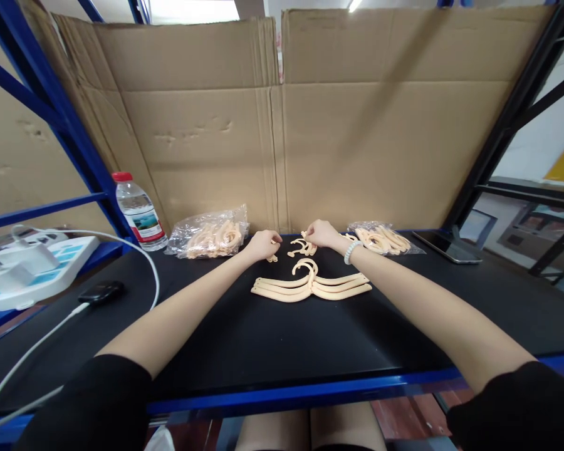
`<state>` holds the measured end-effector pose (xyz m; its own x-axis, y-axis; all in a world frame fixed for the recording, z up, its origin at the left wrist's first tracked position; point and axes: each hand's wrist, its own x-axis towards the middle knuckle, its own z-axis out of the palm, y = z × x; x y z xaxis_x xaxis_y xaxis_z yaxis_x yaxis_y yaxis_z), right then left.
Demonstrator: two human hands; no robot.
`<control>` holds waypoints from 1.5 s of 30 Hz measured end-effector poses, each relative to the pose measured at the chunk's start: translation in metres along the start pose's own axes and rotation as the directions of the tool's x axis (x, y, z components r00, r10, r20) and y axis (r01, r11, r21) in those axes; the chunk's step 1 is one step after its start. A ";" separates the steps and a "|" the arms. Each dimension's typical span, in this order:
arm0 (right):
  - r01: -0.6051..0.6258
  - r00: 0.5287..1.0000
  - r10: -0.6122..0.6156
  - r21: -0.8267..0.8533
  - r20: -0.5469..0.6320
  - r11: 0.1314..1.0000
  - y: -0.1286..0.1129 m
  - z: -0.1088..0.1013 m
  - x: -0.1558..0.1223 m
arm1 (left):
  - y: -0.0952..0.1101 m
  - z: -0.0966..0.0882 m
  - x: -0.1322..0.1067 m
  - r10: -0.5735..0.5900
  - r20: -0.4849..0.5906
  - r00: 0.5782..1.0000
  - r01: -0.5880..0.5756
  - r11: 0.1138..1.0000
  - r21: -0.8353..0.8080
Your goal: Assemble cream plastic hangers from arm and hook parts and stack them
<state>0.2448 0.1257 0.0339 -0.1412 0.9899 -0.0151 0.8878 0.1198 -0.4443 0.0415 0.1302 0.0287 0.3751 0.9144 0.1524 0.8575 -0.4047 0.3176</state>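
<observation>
My left hand (264, 245) is closed at the back of the black table, its fingertips on a small beige plastic hanger piece (273, 257) that is mostly hidden. To its right, my right hand (324, 233) pinches the end of a beige hanger hook piece (304, 234). Just below it lie several loose beige hook pieces (302, 248). Nearer to me, a stack of beige hangers (286, 289) lies flat, arms spread sideways and hooks pointing away. A few more beige pieces (350, 237) show behind my right wrist.
Clear bags of beige parts lie left (216, 237) and right (383, 238). A water bottle (141, 213), a white power strip (47, 269) and a black cabled device (101, 292) stand left. A phone (446, 246) lies right. Cardboard (192, 138) walls the back.
</observation>
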 end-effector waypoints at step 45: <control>0.207 0.975 -0.027 0.849 -0.222 0.486 0.012 -0.012 -0.078 | 0.004 -0.014 -0.036 0.508 -0.115 0.854 -0.517 0.853 -0.068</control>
<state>0.2720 0.0512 0.0403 -0.0646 0.9785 0.1961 0.0306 0.1983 -0.9797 0.0259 0.0955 0.0378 0.7152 0.5734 0.3995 0.5139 -0.8189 0.2554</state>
